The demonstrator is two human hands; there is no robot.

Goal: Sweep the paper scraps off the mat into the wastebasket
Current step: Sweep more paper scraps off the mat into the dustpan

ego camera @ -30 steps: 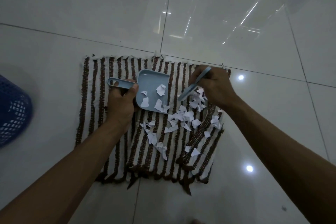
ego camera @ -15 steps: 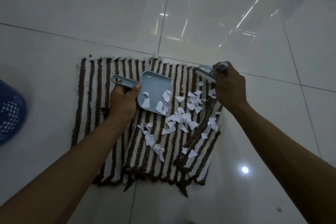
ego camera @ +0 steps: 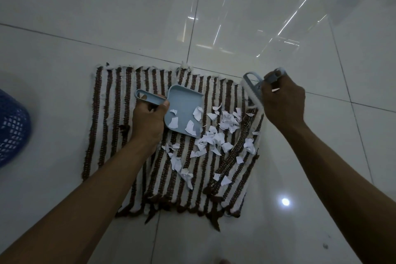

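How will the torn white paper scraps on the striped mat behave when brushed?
The torn white paper scraps look thin and curled, so probably very light, apt to flutter. The striped woven mat's ribs may snag some.

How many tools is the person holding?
2: a blue dustpan in the left hand, on the mat; a brush in the right hand, at its far right corner.

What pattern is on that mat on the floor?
The mat has dark brown and cream stripes, shown plainly in the head view.
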